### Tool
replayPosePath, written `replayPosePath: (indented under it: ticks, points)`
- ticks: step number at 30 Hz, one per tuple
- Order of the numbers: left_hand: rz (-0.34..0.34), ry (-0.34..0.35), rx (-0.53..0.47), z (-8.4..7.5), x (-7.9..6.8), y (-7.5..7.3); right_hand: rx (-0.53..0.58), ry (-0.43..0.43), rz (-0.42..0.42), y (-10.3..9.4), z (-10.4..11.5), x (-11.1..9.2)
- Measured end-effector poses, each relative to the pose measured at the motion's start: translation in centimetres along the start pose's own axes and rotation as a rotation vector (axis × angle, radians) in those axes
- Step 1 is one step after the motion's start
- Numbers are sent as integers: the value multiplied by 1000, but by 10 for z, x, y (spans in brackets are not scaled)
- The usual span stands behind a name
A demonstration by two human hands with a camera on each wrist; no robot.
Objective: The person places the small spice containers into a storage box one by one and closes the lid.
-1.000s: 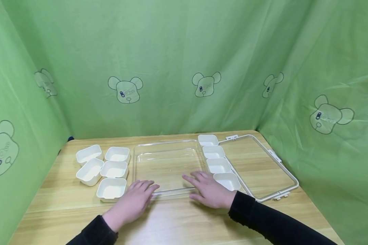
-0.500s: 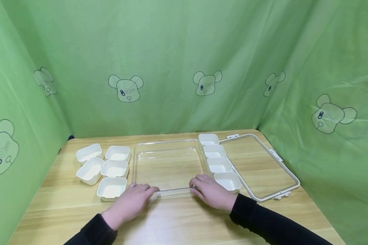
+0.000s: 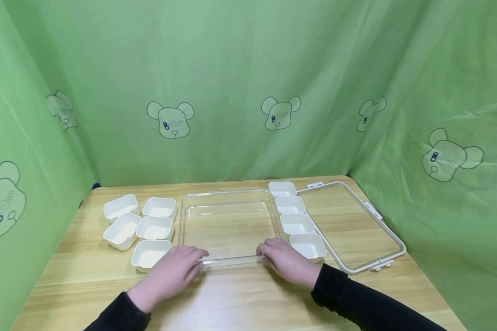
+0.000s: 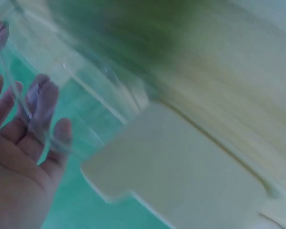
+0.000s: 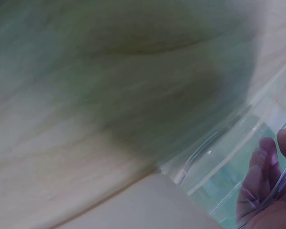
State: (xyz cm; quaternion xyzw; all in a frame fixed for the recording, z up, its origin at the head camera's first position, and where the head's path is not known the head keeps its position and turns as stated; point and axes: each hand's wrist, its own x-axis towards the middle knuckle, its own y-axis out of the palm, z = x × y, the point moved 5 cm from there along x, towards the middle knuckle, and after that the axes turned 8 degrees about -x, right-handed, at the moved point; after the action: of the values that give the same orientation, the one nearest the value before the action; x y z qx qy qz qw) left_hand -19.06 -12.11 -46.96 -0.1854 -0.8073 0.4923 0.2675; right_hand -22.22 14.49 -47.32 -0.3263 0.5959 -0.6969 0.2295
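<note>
A clear rectangular plastic tray lies at the middle of the table. My left hand grips its front rim near the left corner, fingers over the edge. At the right end of the same rim, my right hand holds on with curled fingers. The left wrist view has the left fingers across the transparent rim, and in the right wrist view the right fingers lie over it. Just left of the left hand sits a white bin; another white bin stands close beside the right hand.
More small white bins cluster left of the tray. A column of several white bins lines its right side. Farther right lies a white-edged rectangular frame. Green curtain encloses the wooden table at the back and sides.
Both hands have gone from spread fingers at the tray's front edge to gripping the rim. The left hand has shifted slightly left. The tray and bins look about the same.
</note>
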Motion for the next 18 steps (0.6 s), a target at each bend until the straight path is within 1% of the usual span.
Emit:
replayPosePath:
  ticks: [3, 7, 9, 11, 13, 18]
  points:
    - [-46, -16, -4, 5, -6, -18, 1, -1, -5, -1, 1, 0]
    - [-82, -69, 17, 17, -18, -42, 0, 0, -9, -2, 1, 1]
    - [-100, -94, 26, 24, -25, -50, 1, 4, -5, -2, 1, 1]
    - [-112, -115, 31, 31, -32, -55, 1, 7, -1, -3, 1, 1]
    - [-108, -135, 31, 38, -39, -58, 1, 11, 6, -3, 2, 0]
    - [-59, -154, 39, 50, -50, -56, 0, 15, 14, -4, 2, 1]
